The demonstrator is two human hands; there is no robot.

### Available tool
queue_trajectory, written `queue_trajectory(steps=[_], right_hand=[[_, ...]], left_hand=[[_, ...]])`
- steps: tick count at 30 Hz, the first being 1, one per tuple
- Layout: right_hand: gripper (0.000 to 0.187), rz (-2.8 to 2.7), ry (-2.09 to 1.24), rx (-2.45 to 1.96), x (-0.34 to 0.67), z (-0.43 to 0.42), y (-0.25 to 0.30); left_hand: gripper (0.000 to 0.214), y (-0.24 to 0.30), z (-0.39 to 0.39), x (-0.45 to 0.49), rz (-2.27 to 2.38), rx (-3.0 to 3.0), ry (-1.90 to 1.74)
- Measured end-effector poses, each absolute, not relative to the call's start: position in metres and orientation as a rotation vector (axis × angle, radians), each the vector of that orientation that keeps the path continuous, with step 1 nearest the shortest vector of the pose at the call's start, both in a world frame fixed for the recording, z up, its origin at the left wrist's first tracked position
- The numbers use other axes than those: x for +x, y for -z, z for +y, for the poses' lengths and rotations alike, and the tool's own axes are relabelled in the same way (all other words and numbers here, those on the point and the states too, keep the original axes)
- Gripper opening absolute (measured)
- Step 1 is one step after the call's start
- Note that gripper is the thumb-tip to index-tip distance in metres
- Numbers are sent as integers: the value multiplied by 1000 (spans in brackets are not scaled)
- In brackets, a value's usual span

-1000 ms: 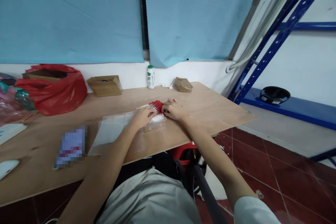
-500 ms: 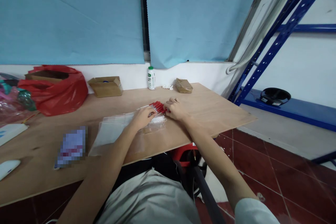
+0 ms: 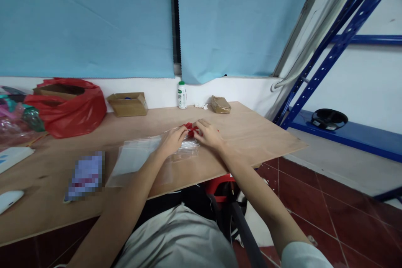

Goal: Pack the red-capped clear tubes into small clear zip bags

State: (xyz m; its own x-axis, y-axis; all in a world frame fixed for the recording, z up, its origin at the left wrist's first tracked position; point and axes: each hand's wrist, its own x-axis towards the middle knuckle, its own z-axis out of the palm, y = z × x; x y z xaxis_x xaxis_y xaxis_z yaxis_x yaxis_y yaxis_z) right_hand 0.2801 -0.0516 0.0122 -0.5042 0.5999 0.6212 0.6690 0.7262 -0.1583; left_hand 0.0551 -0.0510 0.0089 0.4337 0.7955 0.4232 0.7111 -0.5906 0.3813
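Observation:
Several slim rods with red ends and shiny, pale shafts lie bunched on the table; their exact kind is too small to tell. The red ends (image 3: 189, 126) show between my two hands, and the shafts (image 3: 189, 145) point toward me over clear plastic sleeves. My left hand (image 3: 172, 140) is closed at the left side of the bunch, thumb and fingers pinched together at the rods. My right hand (image 3: 208, 135) curls over the red ends from the right, fingertips closed on a red-ended rod, with a bit of red poking out beyond the knuckles. Clear plastic bags (image 3: 133, 157) lie flat left of the bunch.
Along the wall stand a red plastic bag (image 3: 78, 111), an open cardboard box (image 3: 130, 106), a white bottle with a green cap (image 3: 181, 96) and a small brown package (image 3: 220, 104). A blurred-out flat item (image 3: 85, 176) lies at left. Blue shelving (image 3: 354, 127) rises at right.
Both hands have drawn slightly closer together over the red ends, covering more of them. A bit of red now shows to the right of my right hand.

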Motion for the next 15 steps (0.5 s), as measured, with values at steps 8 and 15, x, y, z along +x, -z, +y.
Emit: queue_trajectory(steps=[8,15], right_hand=[[4,-2105,-98,-810,269,-46,-5],[8,-2084,-175,-803,263,-46,-8]], left_hand=[[38,-10,-52,58,1366,2561,-762],[44,-14,-51,55,1401,2620,-694]])
